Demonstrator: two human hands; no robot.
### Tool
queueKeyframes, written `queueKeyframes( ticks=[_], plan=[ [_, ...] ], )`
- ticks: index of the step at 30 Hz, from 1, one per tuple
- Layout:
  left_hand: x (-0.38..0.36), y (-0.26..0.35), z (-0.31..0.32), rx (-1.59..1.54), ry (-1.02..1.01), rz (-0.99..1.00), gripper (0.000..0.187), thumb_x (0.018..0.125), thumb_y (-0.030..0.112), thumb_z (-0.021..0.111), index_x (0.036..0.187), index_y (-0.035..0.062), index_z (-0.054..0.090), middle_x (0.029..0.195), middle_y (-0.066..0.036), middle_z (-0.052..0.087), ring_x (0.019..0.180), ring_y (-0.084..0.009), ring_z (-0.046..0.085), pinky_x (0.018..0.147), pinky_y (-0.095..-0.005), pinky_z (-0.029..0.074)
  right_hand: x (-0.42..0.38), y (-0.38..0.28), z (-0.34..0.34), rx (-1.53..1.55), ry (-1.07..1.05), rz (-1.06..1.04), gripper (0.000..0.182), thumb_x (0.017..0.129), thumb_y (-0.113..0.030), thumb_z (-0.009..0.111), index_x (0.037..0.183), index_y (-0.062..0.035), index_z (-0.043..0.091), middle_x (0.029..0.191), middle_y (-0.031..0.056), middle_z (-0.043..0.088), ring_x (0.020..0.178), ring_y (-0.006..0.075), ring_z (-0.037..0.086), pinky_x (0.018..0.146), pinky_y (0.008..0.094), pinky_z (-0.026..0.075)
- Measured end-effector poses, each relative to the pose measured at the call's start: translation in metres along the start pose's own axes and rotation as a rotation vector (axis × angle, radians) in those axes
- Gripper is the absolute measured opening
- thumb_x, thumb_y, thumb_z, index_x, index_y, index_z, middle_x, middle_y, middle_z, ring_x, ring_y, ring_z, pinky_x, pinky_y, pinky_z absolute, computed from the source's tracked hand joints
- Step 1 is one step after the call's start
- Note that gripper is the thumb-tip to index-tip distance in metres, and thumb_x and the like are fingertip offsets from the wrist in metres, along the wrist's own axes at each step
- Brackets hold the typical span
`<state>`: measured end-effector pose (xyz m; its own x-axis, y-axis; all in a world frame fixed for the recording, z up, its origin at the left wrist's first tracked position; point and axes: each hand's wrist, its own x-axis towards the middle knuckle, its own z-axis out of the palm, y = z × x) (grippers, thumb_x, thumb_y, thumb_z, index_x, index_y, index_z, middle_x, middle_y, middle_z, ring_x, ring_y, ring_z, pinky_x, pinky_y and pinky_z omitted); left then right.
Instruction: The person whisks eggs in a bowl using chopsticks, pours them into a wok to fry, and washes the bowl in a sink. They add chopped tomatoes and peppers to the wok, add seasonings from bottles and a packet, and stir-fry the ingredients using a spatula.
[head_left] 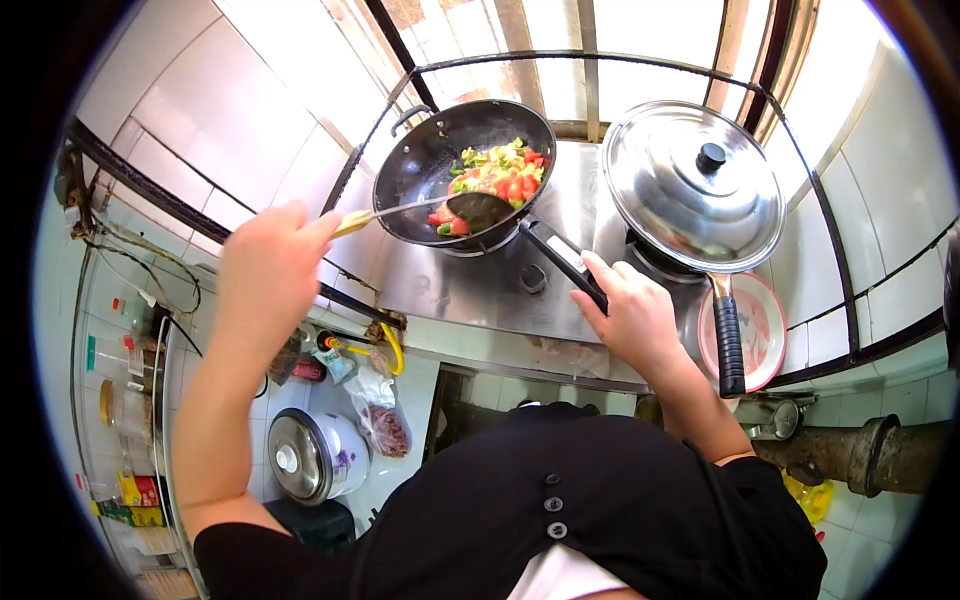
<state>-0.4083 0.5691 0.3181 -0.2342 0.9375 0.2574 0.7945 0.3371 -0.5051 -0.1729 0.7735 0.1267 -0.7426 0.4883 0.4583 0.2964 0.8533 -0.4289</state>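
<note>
Left fingers (318, 232) closed round spatula (408, 208), right fingers (603, 272) round wok handle (556, 250), lidded pan (728, 330) and bowl (764, 338) near

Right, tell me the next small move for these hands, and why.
I'd have the left hand push the spatula under the food and turn it toward the wok's left side. The blade is already at the food's near edge, most of the food sits to the right, and the right hand has the handle to steady things.
</note>
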Motion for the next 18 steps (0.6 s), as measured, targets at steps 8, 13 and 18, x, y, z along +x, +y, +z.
queueKeyframes(
  ticks=[8,13,18],
  plan=[
    [0.065,-0.018,0.0,0.173,-0.367,-0.351,0.015,0.081,0.02,0.065,0.083,0.0061,0.071,0.083,-0.015,0.07,0.079,-0.0312,0.07,0.07,-0.0401,0.056,0.0,-0.004,0.0,0.007,-0.012,0.035,0.043,0.087,-0.03,0.065,0.121,-0.0038,0.06,0.081,0.0118,0.058,0.07,0.0297,0.061,0.062,0.0374,0.05],
    [0.108,-0.054,0.018,0.129,-0.703,-0.41,0.022,0.083,0.023,0.064,0.077,0.0019,0.068,0.072,-0.014,0.068,0.063,-0.026,0.066,0.059,-0.0383,0.053,-0.001,-0.003,0.002,-0.02,-0.002,0.014,0.044,0.088,-0.032,0.063,0.122,-0.0042,0.057,0.079,0.0119,0.058,0.069,0.0287,0.063,0.061,0.0374,0.051],
    [0.085,-0.072,0.116,-0.509,-0.819,-0.625,0.032,0.084,0.031,0.067,0.075,0.0005,0.068,0.06,-0.01,0.061,0.049,-0.0173,0.055,0.046,-0.032,0.046,-0.001,-0.004,0.001,-0.019,0.002,0.027,0.044,0.088,-0.032,0.063,0.122,-0.0042,0.057,0.08,0.012,0.058,0.069,0.029,0.063,0.062,0.0376,0.051]
  ],
)
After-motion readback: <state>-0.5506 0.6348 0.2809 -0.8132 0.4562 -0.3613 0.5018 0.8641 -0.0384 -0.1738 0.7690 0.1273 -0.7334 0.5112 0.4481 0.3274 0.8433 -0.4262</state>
